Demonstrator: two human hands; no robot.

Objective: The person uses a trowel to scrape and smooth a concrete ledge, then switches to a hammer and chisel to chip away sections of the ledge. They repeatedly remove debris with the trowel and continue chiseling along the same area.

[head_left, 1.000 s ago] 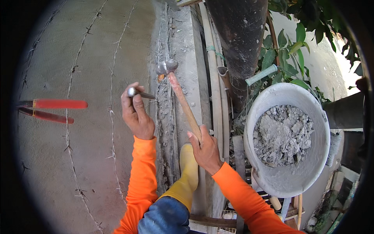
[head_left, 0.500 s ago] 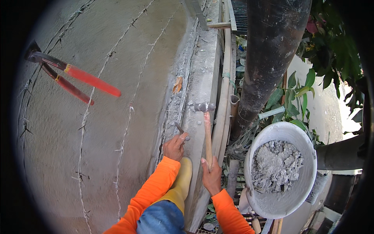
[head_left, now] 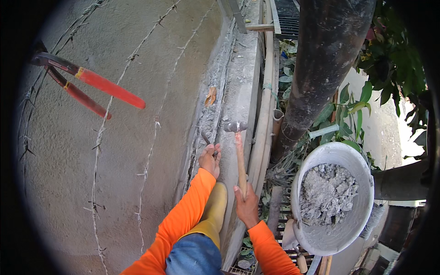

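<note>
My left hand [head_left: 209, 160] grips a steel chisel [head_left: 206, 139] whose tip rests in the rough groove between the rendered wall [head_left: 91, 174] and a concrete ledge [head_left: 238, 91]. My right hand [head_left: 246, 205] holds the wooden handle of a hammer [head_left: 239, 156]; its metal head is just right of the chisel, over the ledge. Both sleeves are orange. A yellow boot [head_left: 211, 213] and a blue-trousered knee sit between my arms.
Red-handled pincers [head_left: 87, 87] lie on the wall at upper left among strands of barbed wire [head_left: 153, 123]. A white bucket [head_left: 362, 211] of grey mortar stands at right, beside a dark tree trunk [head_left: 321, 68], green leaves and bamboo poles along the ledge.
The view has pulled back and shifted, so my hands appear lower and smaller. The hammer head has swung from above the chisel to just right of it. The pincers now appear at upper left.
</note>
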